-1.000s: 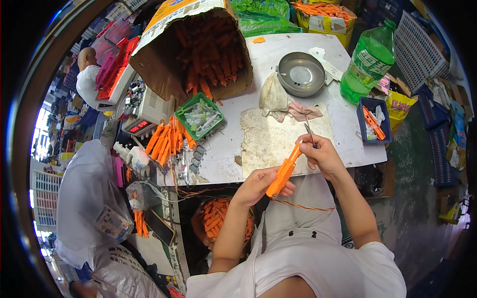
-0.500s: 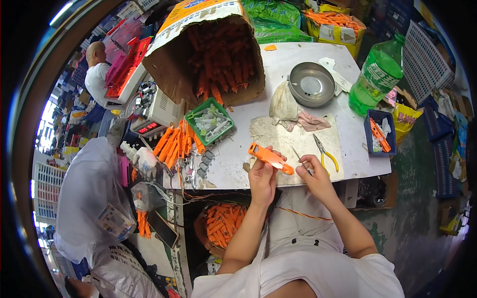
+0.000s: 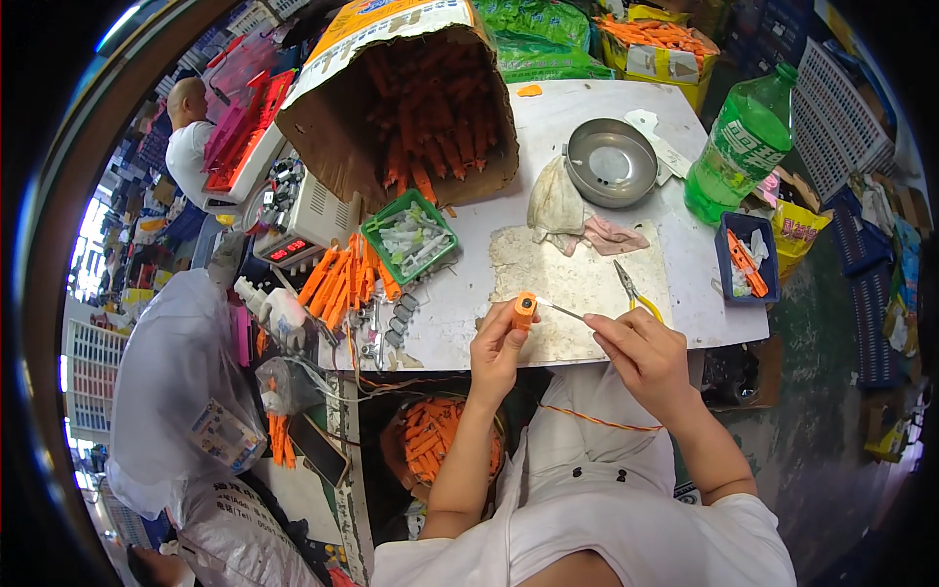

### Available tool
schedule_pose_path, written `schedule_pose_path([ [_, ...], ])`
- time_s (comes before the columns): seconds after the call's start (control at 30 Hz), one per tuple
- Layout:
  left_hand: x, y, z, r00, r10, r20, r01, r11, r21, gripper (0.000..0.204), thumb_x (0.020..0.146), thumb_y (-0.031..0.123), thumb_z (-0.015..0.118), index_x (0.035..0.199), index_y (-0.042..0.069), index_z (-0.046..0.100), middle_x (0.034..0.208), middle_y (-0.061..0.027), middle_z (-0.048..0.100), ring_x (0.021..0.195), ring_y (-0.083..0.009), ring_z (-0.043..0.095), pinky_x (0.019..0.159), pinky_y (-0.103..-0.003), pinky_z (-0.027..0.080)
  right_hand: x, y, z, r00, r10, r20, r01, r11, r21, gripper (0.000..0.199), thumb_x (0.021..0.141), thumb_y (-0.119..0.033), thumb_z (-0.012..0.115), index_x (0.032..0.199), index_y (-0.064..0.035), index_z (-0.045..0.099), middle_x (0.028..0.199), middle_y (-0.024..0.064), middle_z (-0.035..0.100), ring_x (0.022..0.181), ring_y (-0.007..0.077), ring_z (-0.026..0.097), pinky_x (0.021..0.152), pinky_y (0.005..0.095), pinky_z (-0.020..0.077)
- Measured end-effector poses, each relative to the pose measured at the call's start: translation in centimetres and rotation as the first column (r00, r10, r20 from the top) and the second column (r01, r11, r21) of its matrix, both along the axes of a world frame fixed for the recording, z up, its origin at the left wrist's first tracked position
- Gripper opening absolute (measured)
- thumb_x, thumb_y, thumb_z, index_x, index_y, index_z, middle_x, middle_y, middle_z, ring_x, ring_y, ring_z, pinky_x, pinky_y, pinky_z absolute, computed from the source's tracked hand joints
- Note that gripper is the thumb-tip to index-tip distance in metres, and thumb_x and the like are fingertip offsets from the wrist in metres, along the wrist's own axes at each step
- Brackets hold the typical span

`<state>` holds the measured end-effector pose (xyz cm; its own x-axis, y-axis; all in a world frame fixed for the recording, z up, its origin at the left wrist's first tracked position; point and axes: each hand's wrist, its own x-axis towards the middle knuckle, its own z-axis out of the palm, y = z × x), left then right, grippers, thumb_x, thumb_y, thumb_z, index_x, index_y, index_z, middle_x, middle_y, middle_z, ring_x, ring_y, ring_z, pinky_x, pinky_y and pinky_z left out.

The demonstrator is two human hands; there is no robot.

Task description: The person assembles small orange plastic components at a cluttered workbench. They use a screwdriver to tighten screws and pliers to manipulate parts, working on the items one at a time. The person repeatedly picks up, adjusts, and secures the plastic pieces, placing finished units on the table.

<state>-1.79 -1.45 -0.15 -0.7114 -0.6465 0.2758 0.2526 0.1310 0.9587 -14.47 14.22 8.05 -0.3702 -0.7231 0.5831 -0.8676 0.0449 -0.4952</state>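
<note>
Left hand (image 3: pixel 497 347) grasping orange plastic piece (image 3: pixel 524 310), now end-on above the near table edge (image 3: pixel 440 342) rather than lying crosswise as half a second earlier. Right hand (image 3: pixel 641 350) pinching thin metal tool (image 3: pixel 562 310), tip at the piece. Yellow-handled pliers (image 3: pixel 634 292) resting just right, on worn mat (image 3: pixel 577 269). Green tray (image 3: pixel 411 240) far left.

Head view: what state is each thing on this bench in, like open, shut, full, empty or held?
Cardboard box: tipped on its side, open, full of orange parts.
Metal bowl: upright, empty.
Green bottle: capped, upright.
Orange part: held in left hand.
Thin metal tool: held in right hand.
Pliers: lying unused.
</note>
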Motion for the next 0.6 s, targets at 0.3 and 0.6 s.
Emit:
schedule_pose_path([
  [0.3,1.0,-0.9,-0.1,0.994,-0.100,0.050,0.106,0.987,-0.121,0.038,0.092,0.019,0.054,0.123,-0.003,0.051,0.103,-0.0084,0.055,0.092,-0.0166,0.055,0.083,-0.027,0.042,-0.2,0.8,0.1,0.990,0.041,0.138,-0.052,0.996,0.076,0.028,0.078,-0.006,0.065,0.105,-0.0113,0.066,0.068,0.0031,0.051,0.054,0.0160,0.053,0.047,0.0294,0.0424],
  [0.6,1.2,-1.4,0.7,0.976,-0.145,0.161,0.179,0.958,-0.225,0.042,0.093,0.030,0.050,0.119,-0.003,0.054,0.091,-0.0068,0.054,0.082,-0.0146,0.053,0.075,-0.025,0.042,0.3,1.3,-2.3,0.996,0.023,0.082,-0.023,1.000,0.000,0.028,0.080,-0.003,0.060,0.107,-0.0059,0.065,0.064,0.0044,0.048,0.052,0.0170,0.049,0.047,0.0282,0.0396],
])
